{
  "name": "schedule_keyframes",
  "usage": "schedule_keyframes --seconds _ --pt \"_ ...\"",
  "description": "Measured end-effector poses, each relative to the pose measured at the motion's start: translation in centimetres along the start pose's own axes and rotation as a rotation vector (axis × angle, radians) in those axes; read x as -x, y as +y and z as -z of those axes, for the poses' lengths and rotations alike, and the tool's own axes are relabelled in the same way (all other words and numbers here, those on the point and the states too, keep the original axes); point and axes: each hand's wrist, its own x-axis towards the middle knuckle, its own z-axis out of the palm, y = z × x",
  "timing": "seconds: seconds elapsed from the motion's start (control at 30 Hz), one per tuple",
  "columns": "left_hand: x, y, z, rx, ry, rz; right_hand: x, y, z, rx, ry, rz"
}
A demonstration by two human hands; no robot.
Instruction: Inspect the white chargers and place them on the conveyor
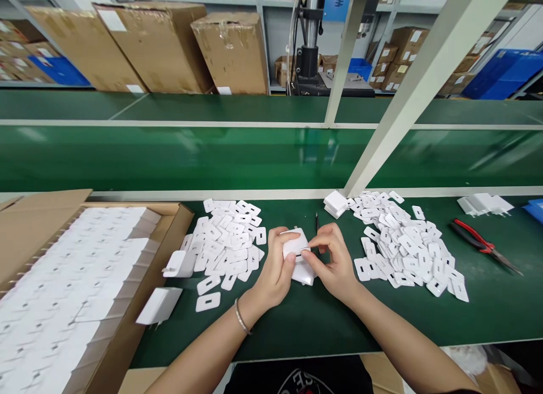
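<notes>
head view | clasping left side of white adapter (296, 244) in curled left hand (274, 269) | pinching at its right edge with thumb and finger of right hand (335, 264) | holding it between the two, over green bench (318, 340), partly covering second white adapter (303, 274)

Had an adapter (296, 245) at mid-frame between left hand (271, 269) and right hand (335, 264), above a workbench (314, 337), with a pile of plates (231, 241) to its left and a second pile (403, 241) to its right. Had a carton (178, 219) at lower left, pliers (483, 244) at far right, boxes (159, 48) at upper left.
</notes>
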Motion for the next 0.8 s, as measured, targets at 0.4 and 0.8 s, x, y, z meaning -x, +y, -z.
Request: schedule_keyframes --seconds 0.4,0.8 --pt "-0.7 0.7 0.7 0.011 0.029 -0.128 -0.2 -0.4 0.4 -0.012 -0.236 -0.117" --pt "-1.5 0.7 1.5 0.059 0.003 -0.152 -0.4 -0.2 0.8 -0.009 -0.223 -0.064"
